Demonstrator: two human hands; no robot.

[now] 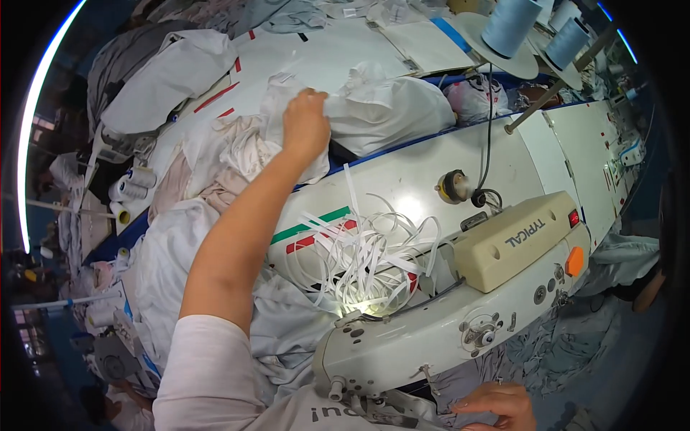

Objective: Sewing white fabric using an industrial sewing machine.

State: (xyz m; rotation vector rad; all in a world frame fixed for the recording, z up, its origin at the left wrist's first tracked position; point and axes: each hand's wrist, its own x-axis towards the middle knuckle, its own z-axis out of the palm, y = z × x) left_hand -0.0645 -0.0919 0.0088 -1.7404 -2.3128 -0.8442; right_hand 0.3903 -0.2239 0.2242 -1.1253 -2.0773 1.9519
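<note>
My left arm reaches far across the sewing table, and my left hand (305,126) is closed on a piece of white fabric (277,108) at the edge of a cloth pile. Just right of that hand lies a bulky white garment piece (392,108). At the lower edge, my right hand (499,406) is partly cut off, below the sewing machine (431,334). Its visible fingers are loosely bent and apart, with nothing seen in them. A tangle of narrow white tape (374,258) lies on the table behind the machine head, lit by its lamp.
Pale cloth (172,251) is heaped left of the machine. Light blue thread cones (510,29) stand on a rack at the far right. A thin post (553,90) rises from the table. White thread spools (133,184) sit at left, and grey fabric (560,345) hangs at right.
</note>
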